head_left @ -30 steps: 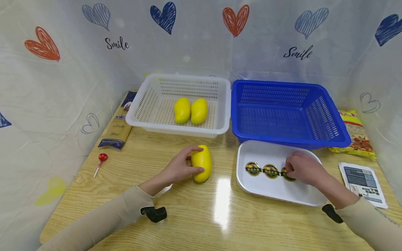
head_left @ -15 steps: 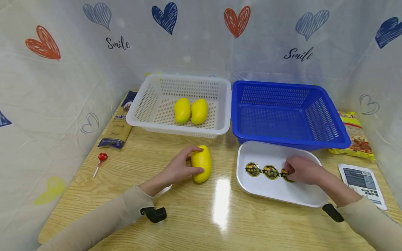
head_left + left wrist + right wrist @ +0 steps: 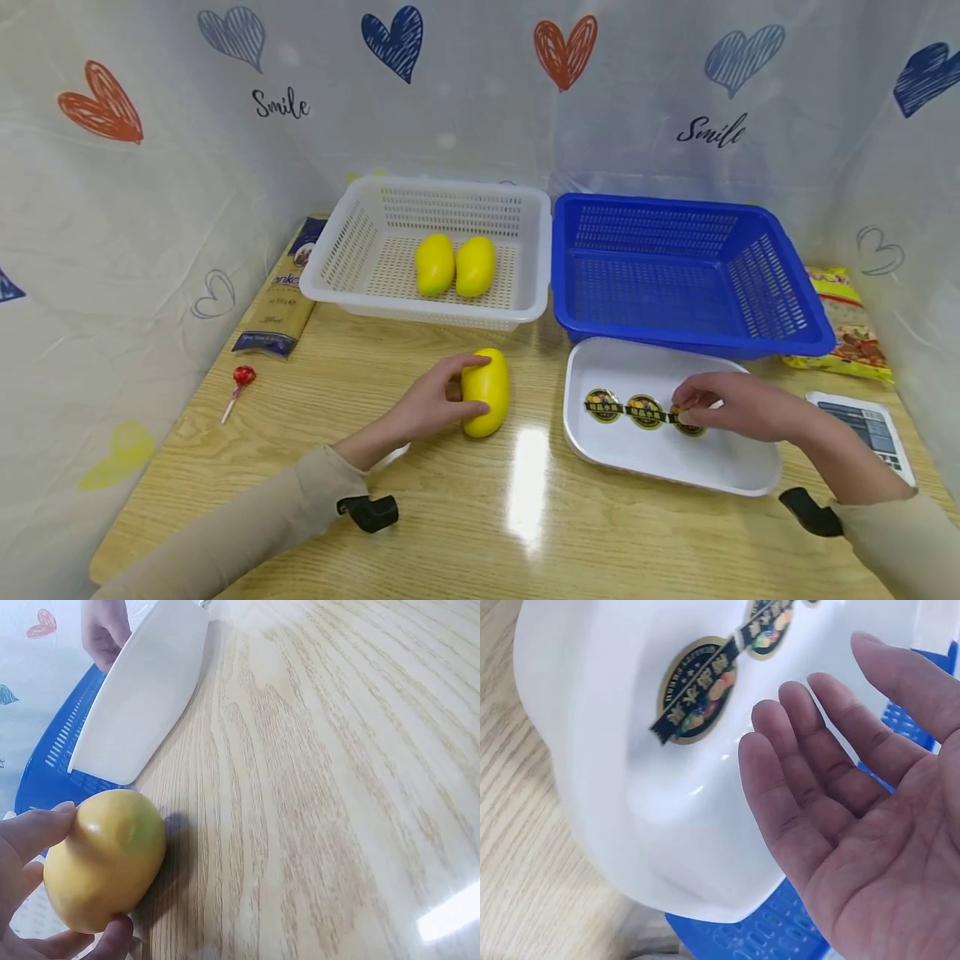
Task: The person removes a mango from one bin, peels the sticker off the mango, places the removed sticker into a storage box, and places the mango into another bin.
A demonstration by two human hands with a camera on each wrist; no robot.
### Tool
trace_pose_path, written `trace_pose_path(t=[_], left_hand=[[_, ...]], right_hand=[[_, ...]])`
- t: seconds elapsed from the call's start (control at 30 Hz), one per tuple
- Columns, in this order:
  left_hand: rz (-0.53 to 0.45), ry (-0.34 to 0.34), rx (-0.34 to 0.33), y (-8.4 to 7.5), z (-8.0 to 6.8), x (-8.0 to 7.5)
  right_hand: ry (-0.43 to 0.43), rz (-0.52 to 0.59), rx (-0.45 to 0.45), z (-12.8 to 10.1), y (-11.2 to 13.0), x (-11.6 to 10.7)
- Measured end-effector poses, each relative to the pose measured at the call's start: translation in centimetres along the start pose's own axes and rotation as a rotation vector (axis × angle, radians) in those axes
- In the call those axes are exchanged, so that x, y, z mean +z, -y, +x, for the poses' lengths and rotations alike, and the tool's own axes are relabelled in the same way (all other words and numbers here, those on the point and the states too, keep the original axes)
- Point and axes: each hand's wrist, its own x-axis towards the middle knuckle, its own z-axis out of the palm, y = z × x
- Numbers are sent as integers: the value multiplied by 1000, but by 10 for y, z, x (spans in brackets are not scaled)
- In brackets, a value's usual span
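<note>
My left hand [image 3: 438, 402] grips a yellow mango [image 3: 486, 392] that lies on the wooden table; in the left wrist view thumb and fingers curl round the mango [image 3: 105, 859]. My right hand [image 3: 720, 404] hovers over the white tray [image 3: 660, 467], fingertips just above the rightmost of three round stickers [image 3: 647, 411] lying in a row. The right wrist view shows that hand [image 3: 840, 817] with relaxed, nearly straight fingers, holding nothing, and a sticker [image 3: 697, 690] flat on the tray [image 3: 592, 750].
A white basket [image 3: 420, 310] behind the left hand holds two mangoes [image 3: 435, 262]. An empty blue basket [image 3: 675, 337] stands beside it. A pasta packet [image 3: 281, 300] and lollipop [image 3: 242, 379] lie left; a snack bag [image 3: 851, 321] and label card [image 3: 862, 425] lie right.
My right hand has uncurled and lifted off the rightmost sticker, its wrist swinging to the right. The left hand has nudged the mango slightly to the right.
</note>
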Motion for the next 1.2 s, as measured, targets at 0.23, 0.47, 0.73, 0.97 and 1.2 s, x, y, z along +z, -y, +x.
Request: trace_pose_path(t=[0.23, 0.47, 0.73, 0.97, 1.2], left_hand=[[5, 19, -15, 0, 1, -2], [-6, 39, -4, 0, 1, -2], [6, 33, 47, 1, 0, -8], [137, -26, 141, -17, -2, -49], [397, -303, 330, -31, -8, -126]], right_hand=[[-54, 37, 13, -9, 0, -3], [-115, 35, 18, -12, 6, -4], [-175, 19, -8, -9, 31, -6], [-274, 64, -16, 5, 70, 0], [-273, 213, -103, 24, 101, 16]])
